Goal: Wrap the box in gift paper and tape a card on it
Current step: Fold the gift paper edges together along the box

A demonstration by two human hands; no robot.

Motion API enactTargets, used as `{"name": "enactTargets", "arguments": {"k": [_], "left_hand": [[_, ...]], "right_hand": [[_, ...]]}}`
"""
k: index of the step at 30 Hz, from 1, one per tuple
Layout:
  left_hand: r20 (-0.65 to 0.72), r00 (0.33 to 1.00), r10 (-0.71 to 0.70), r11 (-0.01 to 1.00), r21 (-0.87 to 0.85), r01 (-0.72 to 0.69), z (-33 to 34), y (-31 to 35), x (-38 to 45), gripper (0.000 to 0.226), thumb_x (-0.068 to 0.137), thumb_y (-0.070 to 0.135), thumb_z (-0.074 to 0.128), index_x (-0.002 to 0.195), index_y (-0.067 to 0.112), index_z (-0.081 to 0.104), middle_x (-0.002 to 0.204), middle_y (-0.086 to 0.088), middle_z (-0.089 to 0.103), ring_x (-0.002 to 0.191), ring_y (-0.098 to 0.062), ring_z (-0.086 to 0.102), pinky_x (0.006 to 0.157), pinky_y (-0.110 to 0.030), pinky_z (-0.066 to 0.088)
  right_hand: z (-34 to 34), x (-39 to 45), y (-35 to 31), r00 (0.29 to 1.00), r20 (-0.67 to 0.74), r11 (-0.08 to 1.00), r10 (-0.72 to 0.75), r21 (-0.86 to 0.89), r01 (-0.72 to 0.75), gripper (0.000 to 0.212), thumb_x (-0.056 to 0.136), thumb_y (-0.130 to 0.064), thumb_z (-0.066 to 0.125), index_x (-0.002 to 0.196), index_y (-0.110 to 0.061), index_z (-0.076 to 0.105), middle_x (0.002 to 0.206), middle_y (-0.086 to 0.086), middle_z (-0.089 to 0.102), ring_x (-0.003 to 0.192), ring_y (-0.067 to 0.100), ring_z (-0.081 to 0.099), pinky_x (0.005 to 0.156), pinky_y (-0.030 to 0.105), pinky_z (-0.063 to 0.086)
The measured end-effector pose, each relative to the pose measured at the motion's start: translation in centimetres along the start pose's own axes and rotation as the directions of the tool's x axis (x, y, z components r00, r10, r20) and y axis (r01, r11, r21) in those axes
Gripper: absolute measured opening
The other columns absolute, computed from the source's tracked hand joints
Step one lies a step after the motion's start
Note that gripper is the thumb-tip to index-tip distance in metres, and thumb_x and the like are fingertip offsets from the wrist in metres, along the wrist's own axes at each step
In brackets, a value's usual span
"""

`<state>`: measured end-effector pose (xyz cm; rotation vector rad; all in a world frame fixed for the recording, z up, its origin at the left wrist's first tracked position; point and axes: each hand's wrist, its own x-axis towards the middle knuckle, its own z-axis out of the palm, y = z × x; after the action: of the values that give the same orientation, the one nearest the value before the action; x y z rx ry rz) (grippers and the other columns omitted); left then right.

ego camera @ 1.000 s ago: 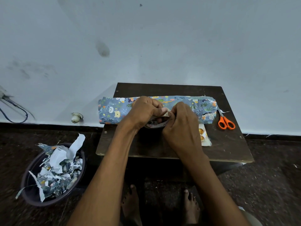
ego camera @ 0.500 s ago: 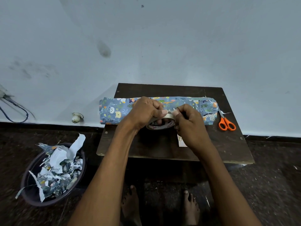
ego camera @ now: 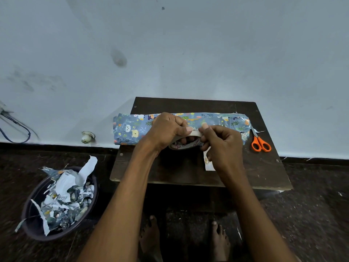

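A long box wrapped in blue animal-print gift paper (ego camera: 132, 129) lies across the back of the small dark wooden table (ego camera: 179, 171). In front of it my left hand (ego camera: 166, 129) grips a roll of cream tape (ego camera: 186, 142) held just above the table. My right hand (ego camera: 221, 144) pinches the tape's loose end at the top of the roll. A small white card (ego camera: 208, 165) lies on the table, mostly hidden under my right hand.
Orange-handled scissors (ego camera: 260, 143) lie at the table's right side beside the box's end. A dark bin (ego camera: 37, 227) of paper scraps stands on the floor at the left. The wall rises just behind the table. My bare feet show below the table's front edge.
My right hand has shifted right and lifted slightly, drawing the tape's end away from the roll. The card is more covered by my right hand. My left hand keeps hold of the roll.
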<state>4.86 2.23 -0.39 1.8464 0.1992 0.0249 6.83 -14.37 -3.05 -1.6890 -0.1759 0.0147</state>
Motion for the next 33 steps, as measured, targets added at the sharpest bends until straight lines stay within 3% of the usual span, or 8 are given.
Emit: {"name": "enactTargets", "arguments": {"k": [4, 9, 13, 18, 22, 26, 28, 33], "left_hand": [[-0.002, 1.000, 0.012, 1.000, -0.014, -0.012, 0.0, 0.0, 0.0, 0.044, 0.086, 0.001, 0.071, 0.048, 0.023, 0.073, 0.069, -0.016, 0.066, 0.089, -0.028, 0.062, 0.067, -0.018, 0.051], [-0.011, 1.000, 0.007, 1.000, -0.024, -0.008, 0.0, -0.1, 0.1, 0.036, 0.087, 0.001, 0.071, 0.055, 0.019, 0.076, 0.074, -0.027, 0.067, 0.087, -0.026, 0.061, 0.068, -0.018, 0.051], [-0.007, 1.000, 0.000, 1.000, -0.001, 0.000, 0.0, -0.3, 0.2, 0.043, 0.087, 0.005, 0.072, 0.048, 0.023, 0.073, 0.072, -0.019, 0.067, 0.087, -0.021, 0.062, 0.074, -0.022, 0.050], [-0.028, 0.999, -0.026, 1.000, 0.007, 0.026, 0.1, -0.1, 0.1, 0.026, 0.085, 0.006, 0.074, 0.061, 0.014, 0.077, 0.083, -0.026, 0.071, 0.088, -0.017, 0.063, 0.075, -0.019, 0.051], [-0.044, 0.999, -0.020, 1.000, 0.006, 0.020, 0.2, -0.2, 0.2, 0.028, 0.084, 0.004, 0.075, 0.057, 0.013, 0.075, 0.082, -0.023, 0.071, 0.087, -0.017, 0.062, 0.073, -0.020, 0.050], [-0.053, 0.999, -0.004, 0.999, 0.042, 0.006, 0.3, -0.2, 0.3, 0.029, 0.083, 0.005, 0.076, 0.058, 0.019, 0.077, 0.081, -0.021, 0.073, 0.090, -0.018, 0.064, 0.085, -0.028, 0.050], [-0.061, 0.998, -0.004, 0.999, 0.045, 0.007, 0.3, -0.3, 0.4, 0.031, 0.084, 0.004, 0.075, 0.056, 0.019, 0.077, 0.075, -0.017, 0.073, 0.089, -0.018, 0.064, 0.080, -0.022, 0.051], [-0.007, 1.000, -0.021, 0.999, -0.048, 0.021, 0.1, -0.2, 0.0, 0.034, 0.090, -0.005, 0.065, 0.058, 0.005, 0.068, 0.054, 0.003, 0.067, 0.066, 0.000, 0.062, 0.061, -0.016, 0.052]], "right_hand": [[0.7, -0.7, 0.0, 0.981, -0.096, 0.972, -0.171, -0.182, 0.152, 0.011, 0.089, -0.028, 0.078, 0.085, -0.018, 0.082, 0.074, -0.008, 0.074, 0.068, 0.008, 0.070, 0.067, 0.031, 0.058], [1.0, -0.8, 0.3, 0.936, -0.129, 0.915, -0.328, -0.289, 0.280, 0.008, 0.084, -0.019, 0.082, 0.090, -0.015, 0.083, 0.080, -0.003, 0.075, 0.068, 0.006, 0.068, 0.066, 0.018, 0.053], [1.3, -1.1, 0.2, 0.899, -0.131, 0.872, -0.419, -0.336, 0.357, 0.009, 0.082, -0.008, 0.081, 0.089, -0.013, 0.083, 0.078, -0.001, 0.073, 0.067, 0.008, 0.065, 0.066, 0.013, 0.048], [1.5, -1.3, -0.1, 0.886, -0.149, 0.855, -0.440, -0.370, 0.363, 0.007, 0.081, -0.007, 0.079, 0.085, -0.013, 0.081, 0.076, -0.003, 0.071, 0.066, 0.007, 0.064, 0.065, 0.019, 0.050], [1.6, -1.1, -0.3, 0.930, -0.202, 0.929, -0.307, -0.276, 0.247, 0.004, 0.084, -0.012, 0.079, 0.081, -0.014, 0.077, 0.075, -0.008, 0.072, 0.070, 0.004, 0.066, 0.067, 0.013, 0.050], [1.5, -0.7, -0.2, 0.965, -0.224, 0.978, -0.134, -0.189, 0.092, 0.010, 0.088, -0.018, 0.076, 0.079, -0.016, 0.073, 0.073, -0.011, 0.068, 0.070, 0.003, 0.063, 0.065, 0.011, 0.045], [1.4, -0.5, -0.2, 0.966, -0.234, 0.979, -0.112, -0.193, 0.067, 0.013, 0.091, -0.019, 0.072, 0.079, -0.017, 0.069, 0.076, -0.010, 0.067, 0.072, 0.002, 0.060, 0.065, 0.008, 0.040], [0.4, 0.7, 0.0, 0.955, -0.295, 0.995, 0.005, -0.094, -0.034, 0.014, 0.097, -0.021, 0.063, 0.084, -0.016, 0.065, 0.082, 0.001, 0.069, 0.080, 0.019, 0.064, 0.079, 0.040, 0.054]]}}
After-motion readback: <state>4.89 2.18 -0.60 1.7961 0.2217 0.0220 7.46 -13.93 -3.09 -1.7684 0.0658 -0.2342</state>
